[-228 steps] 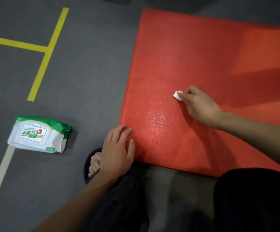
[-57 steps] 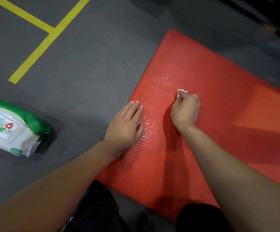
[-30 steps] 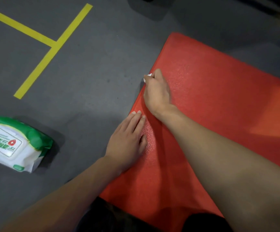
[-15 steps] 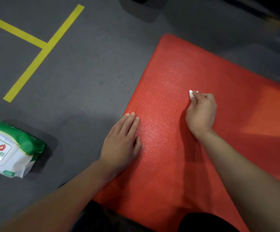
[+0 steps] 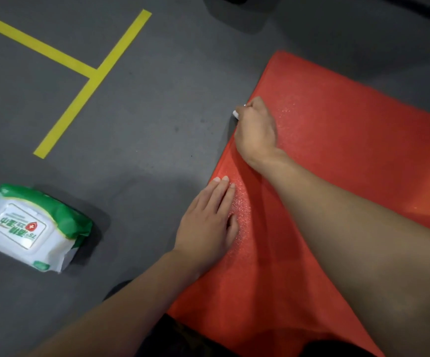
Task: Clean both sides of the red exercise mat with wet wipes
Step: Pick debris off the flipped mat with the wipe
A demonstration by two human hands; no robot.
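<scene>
The wipe [image 5: 235, 114], clamped in the right grip [image 5: 256, 130], has been swept back to the red mat [image 5: 350, 155]'s left edge; the left grip [image 5: 208, 220], fingers apart, is pressed flat there. Top side unfinished.

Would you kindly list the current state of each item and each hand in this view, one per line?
red exercise mat: lying flat on the floor, surface glistening near the hands.
wet wipe: bunched, held at the mat's left edge.
right hand: fingers curled round the wipe.
left hand: flat, fingers straight, pressing on the mat's edge.
wipes pack: on the floor, lid closed.
</scene>
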